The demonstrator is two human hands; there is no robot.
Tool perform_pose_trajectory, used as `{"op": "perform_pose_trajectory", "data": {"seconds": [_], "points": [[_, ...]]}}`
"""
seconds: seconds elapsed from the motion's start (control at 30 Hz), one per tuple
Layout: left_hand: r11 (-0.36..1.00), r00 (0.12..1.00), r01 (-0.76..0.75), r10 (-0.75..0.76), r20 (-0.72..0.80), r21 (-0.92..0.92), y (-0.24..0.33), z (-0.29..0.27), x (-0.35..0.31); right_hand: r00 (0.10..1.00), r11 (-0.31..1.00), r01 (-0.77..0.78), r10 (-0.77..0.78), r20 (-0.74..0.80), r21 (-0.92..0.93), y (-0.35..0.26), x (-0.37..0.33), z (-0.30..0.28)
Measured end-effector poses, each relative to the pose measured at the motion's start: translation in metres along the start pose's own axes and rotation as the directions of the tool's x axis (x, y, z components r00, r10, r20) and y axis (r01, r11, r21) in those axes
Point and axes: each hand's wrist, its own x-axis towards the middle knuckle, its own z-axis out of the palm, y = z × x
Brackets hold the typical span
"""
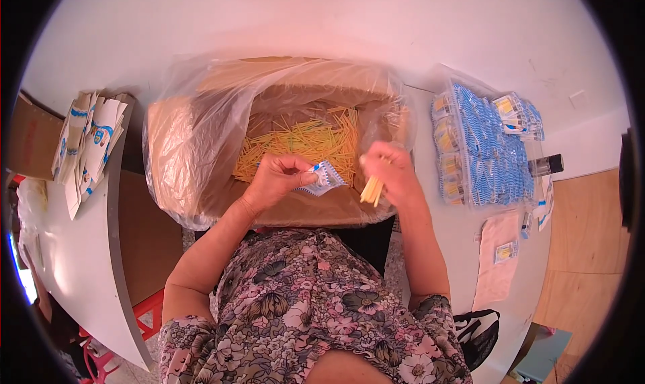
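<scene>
Between its thumb and fingers, my left hand (pixel 277 182) pinches a small clear packet (pixel 328 177) with blue-and-white edging. Just to the right, my right hand (pixel 395 172), slightly blurred, is closed round a bundle of thin yellow sticks (pixel 371 190) whose ends point down. Both hands are above the near side of a cardboard box (pixel 176 155) lined with clear plastic. Inside it lies a heap of loose yellow and greenish sticks (pixel 302 139). The sticks' exact kind cannot be made out.
A clear plastic bin (pixel 440 142) full of blue-edged packets (pixel 494 159) stands on the right table. Near it lie a dark-capped bottle (pixel 547 165) and a pink cloth (pixel 494 283) bearing one packet (pixel 506 251). Folded paper bags (pixel 91 145) stand on the left table.
</scene>
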Motion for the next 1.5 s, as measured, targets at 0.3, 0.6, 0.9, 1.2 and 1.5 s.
{"op": "perform_pose_trajectory", "data": {"seconds": [0.3, 0.6, 0.9, 1.2, 1.5], "points": [[0.996, 0.985, -0.087, 0.088, 0.15, -0.013, 0.003, 0.007, 0.004, 0.979, 0.946, -0.162, 0.191, -0.077, 0.282, -0.01, 0.017, 0.008], [0.989, 0.999, 0.024, -0.029, 0.032, 0.149, -0.012, -0.004, 0.004, 0.971, 0.954, -0.131, 0.178, 0.158, -0.271, 0.022, -0.009, 0.001], [0.983, 0.998, -0.028, 0.016, 0.068, 0.183, -0.011, -0.002, 0.007, 0.976, 0.985, -0.073, 0.103, 0.193, -0.157, 0.012, -0.011, 0.023], [0.984, 0.973, -0.117, 0.085, 0.216, 0.137, 0.006, 0.007, 0.01, 0.975, 0.959, -0.202, 0.216, -0.051, 0.197, -0.019, 0.011, 0.01], [0.99, 0.953, -0.066, 0.025, 0.303, 0.124, 0.006, 0.011, 0.012, 0.985, 0.969, 0.04, -0.079, -0.153, -0.242, -0.005, 0.022, 0.015]]}}
